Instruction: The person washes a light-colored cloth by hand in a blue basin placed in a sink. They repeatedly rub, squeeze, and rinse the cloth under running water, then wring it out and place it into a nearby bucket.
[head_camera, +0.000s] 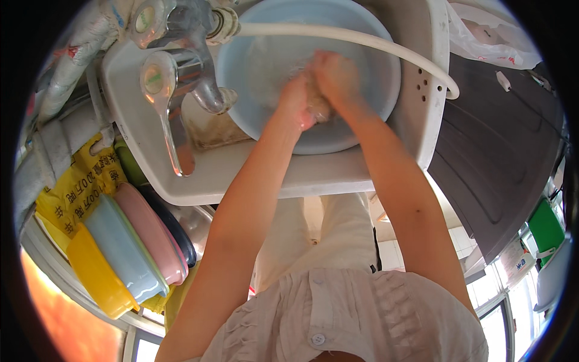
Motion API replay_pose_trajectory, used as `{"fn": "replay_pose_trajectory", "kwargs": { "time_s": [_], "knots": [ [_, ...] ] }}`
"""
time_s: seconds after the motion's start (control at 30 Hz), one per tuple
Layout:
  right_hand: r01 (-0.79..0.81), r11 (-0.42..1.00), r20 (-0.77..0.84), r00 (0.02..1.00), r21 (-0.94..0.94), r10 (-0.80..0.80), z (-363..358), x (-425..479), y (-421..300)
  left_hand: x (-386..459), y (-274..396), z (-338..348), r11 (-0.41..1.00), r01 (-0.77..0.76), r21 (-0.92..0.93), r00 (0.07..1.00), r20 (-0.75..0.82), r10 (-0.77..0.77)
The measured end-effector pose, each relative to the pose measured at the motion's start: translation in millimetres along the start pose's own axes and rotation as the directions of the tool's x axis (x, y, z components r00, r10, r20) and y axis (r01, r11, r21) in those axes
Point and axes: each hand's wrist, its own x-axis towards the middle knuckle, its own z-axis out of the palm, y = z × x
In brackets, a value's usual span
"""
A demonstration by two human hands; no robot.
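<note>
A light blue plastic basin (380, 68) with water in it sits in a white sink (316, 181). Both my hands are low inside the basin, close together and blurred. Between them is a brownish, wet item (319, 106) whose kind I cannot tell. My left hand (294, 99) lies along its left side, palm towards it. My right hand (337, 79) presses on it from the upper right, fingers curled. A white hose (334, 32) runs from the metal faucet (206, 86) across the basin's far part to the sink's right rim.
Stacked yellow, blue and pink basins (124, 253) stand at the lower left beside a yellow printed sack (81, 190). A dark grey ribbed surface (488, 149) lies right of the sink, with a white plastic bag (497, 40) above it. The long faucet lever (174, 140) juts towards me.
</note>
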Motion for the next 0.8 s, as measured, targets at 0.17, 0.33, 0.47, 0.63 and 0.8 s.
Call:
{"fn": "replay_pose_trajectory", "kwargs": {
  "time_s": [0.17,0.33,0.47,0.63,0.8],
  "knots": [
    [0.110,0.988,-0.051,0.993,0.106,-0.106,-2.4,-46.0,-43.3,23.5,14.5,-37.1,0.988,0.097,0.117,0.991,-0.099,-0.086],
    [0.094,0.995,-0.187,0.979,0.040,-0.085,4.1,-14.8,-12.0,-16.2,8.2,16.0,0.993,0.087,0.084,0.994,-0.077,-0.080],
    [0.009,0.993,-0.112,0.994,0.115,0.004,-3.1,-44.1,-55.7,26.3,23.1,-63.2,0.988,0.145,-0.044,0.906,0.407,-0.115],
    [-0.146,0.919,-0.076,0.980,0.366,0.186,-3.0,-1.9,-18.0,-22.6,20.0,10.0,0.998,0.049,-0.025,0.999,0.010,-0.049],
    [-0.298,0.760,-0.042,0.919,0.577,0.392,8.8,7.7,31.0,-1.8,42.2,-12.3,0.896,-0.162,0.414,0.926,-0.250,0.283]
  ]
}}
